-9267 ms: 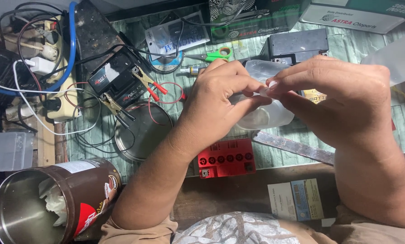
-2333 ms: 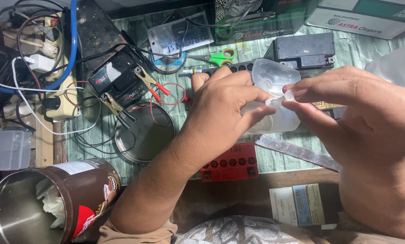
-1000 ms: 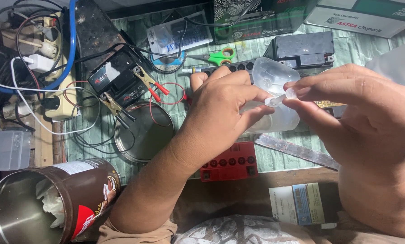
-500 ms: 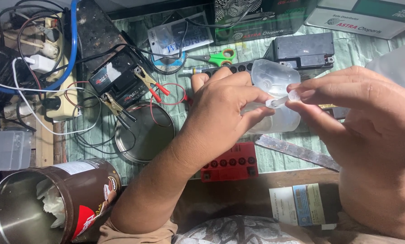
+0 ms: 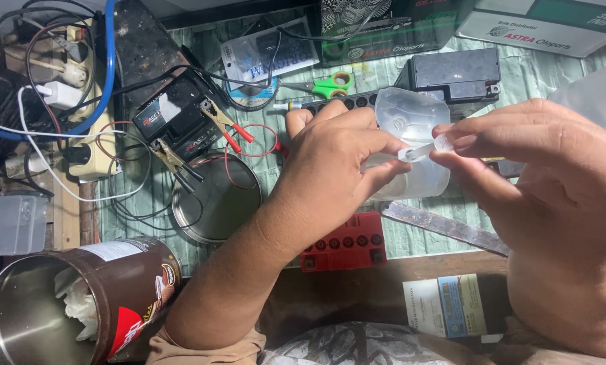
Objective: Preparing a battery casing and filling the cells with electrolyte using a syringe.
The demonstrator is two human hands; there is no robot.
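Clear plastic container point(image 5: 411, 128) — translucent, rounded, with a small tube point(image 5: 418, 150) — gripped by left hand point(image 5: 330, 169); right hand point(image 5: 546, 182) pinches the tube's tip.

Two hands point(image 5: 330, 169) point(image 5: 553, 182), one clear container point(image 5: 411, 135), two black batteries point(image 5: 181, 118) point(image 5: 455, 74), one scissors point(image 5: 323, 86), one tin point(image 5: 80, 304).

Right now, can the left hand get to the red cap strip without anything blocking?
Probably yes. The red cap strip lies open on the bench just below the left hand, nothing covering it, but that hand is busy holding the clear plastic container.
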